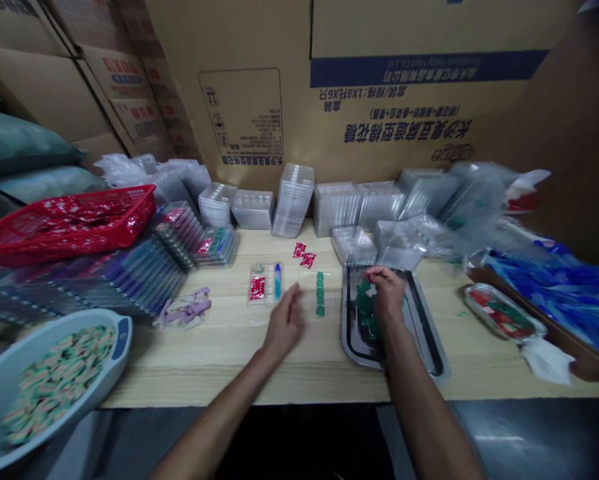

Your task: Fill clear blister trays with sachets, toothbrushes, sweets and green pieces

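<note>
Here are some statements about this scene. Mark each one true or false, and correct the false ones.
1. The right hand is over green pieces in a metal tray. True.
2. The left hand grips the red basket. False: it is open above the wooden table, and the red plastic basket is far to its left.
3. A short row of green blocks lies between the hands. True.
4. The light blue basin is at the far right. False: the light blue basin is at the lower left of the view.

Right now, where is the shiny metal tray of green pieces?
In the head view, the rectangular steel tray sits right of centre on the pale wooden table, beneath the person's right hand, just right of a short row of green pieces.
</note>
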{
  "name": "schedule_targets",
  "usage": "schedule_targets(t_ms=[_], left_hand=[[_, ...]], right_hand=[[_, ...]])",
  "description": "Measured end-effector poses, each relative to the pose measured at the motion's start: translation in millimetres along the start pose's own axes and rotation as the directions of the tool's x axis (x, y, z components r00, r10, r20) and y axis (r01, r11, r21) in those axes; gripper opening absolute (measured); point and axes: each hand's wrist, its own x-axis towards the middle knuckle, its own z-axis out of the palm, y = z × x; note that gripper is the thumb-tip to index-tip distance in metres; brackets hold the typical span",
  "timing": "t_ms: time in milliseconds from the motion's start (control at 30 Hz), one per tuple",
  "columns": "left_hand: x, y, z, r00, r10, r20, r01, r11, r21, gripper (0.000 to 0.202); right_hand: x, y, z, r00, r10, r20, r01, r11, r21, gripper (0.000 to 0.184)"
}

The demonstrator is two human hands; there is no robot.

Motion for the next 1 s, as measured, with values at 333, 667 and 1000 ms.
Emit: schedule_targets(t_ms=[333, 667, 1000], left_hand=[[77.1, 38.4, 20.5, 0.919, 0.038, 0.391, -0.276, 0.772, 0.573, 0.065], [84.9, 16.6, 48.4, 0.881, -0.106, 0.461, -0.252, 0.72, 0.646, 0.068], [44.5, 72.9, 83.1, 0.891, 0.203, 0.406, -0.408, 0.751, 0.52, 0.041]], right_hand=[[19.0, -39.0, -19.2, 0.993, 0.115, -0.015, -0.112, 0.984, 0.141, 0.03], [-25.7, -28.4, -125.4, 0.952, -0.001, -0.307, -0.122, 0.916, -0.382, 0.03], [-44.3, -27.5, -106.1, 0.96, -0.13, 0.249, 0.27, 0.186, -0.945, 0.058]])
